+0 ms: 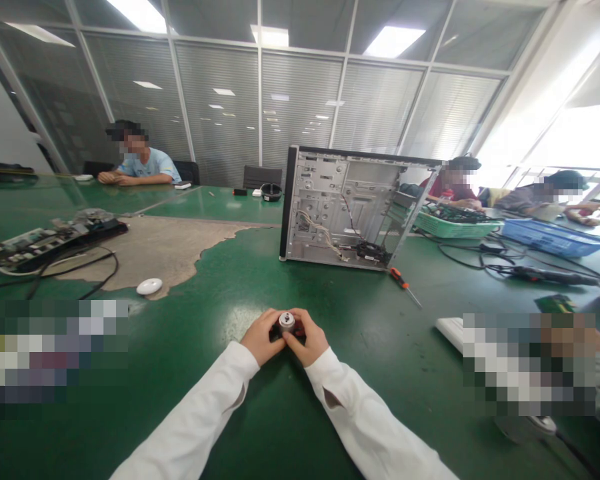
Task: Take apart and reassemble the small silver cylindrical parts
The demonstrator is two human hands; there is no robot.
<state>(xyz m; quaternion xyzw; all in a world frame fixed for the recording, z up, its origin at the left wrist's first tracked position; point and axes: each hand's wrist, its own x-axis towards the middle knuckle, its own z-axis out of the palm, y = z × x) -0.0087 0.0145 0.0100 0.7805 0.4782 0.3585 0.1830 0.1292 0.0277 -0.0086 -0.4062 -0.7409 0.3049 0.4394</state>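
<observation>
Both of my hands meet at the near middle of the green table [240, 287]. Between them stands a small silver cylinder [287, 323] with a pale round top and a dark mark at its centre; its exact kind does not show. My left hand [263, 337] curls round its left side. From the right, my right hand [307, 337] wraps it, thumb toward me. Something dark and a bit of red show by the fingers, mostly covered. Beyond the hands stands an open computer case [325, 200], with a black fan and loose wires inside.
A screwdriver [400, 279] lies by the case's right corner. At left are a circuit board assembly [55, 240], cables and a white oval object [149, 287]. Green [455, 228] and blue baskets [555, 239] stand at right, near cables. Several people sit around; another person's arm reaches in at right.
</observation>
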